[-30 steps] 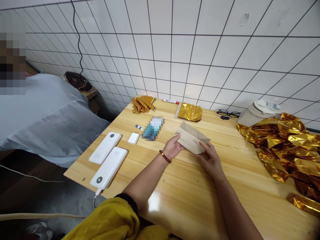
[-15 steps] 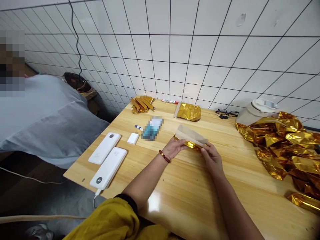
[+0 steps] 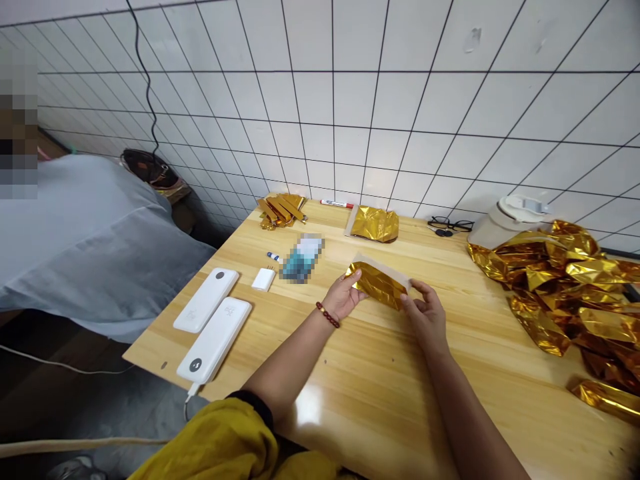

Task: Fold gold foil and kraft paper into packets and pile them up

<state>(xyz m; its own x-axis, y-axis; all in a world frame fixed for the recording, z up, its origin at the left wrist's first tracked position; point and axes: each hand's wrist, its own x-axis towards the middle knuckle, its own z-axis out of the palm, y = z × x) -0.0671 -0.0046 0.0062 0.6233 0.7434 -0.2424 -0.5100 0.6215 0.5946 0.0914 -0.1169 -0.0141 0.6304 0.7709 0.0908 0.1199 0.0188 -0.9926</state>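
Observation:
Between my hands is a piece of gold foil (image 3: 377,283) with a pale, paper-like strip along its far edge. My left hand (image 3: 344,293), with a red bead bracelet at the wrist, pinches the foil's left end, thumb on top. At the right end my right hand (image 3: 425,313) grips the corner between thumb and fingers. Beyond them on the table lies a flat stack of gold foil (image 3: 376,224) with a similar pale edge. A large crumpled heap of gold foil (image 3: 545,267) spreads over the right side.
Two white power banks (image 3: 215,340), a white charger (image 3: 263,279) and a blurred phone (image 3: 303,259) lie left. Folded gold strips (image 3: 283,211), a marker (image 3: 336,203), glasses (image 3: 450,225) and a white lidded container (image 3: 510,220) line the tiled wall. A person in grey (image 3: 100,233) is at far left.
The foil between my hands has turned so that its broad gold face shows, where mostly the pale strip showed before. Both hands stay at its ends. The view has shifted slightly.

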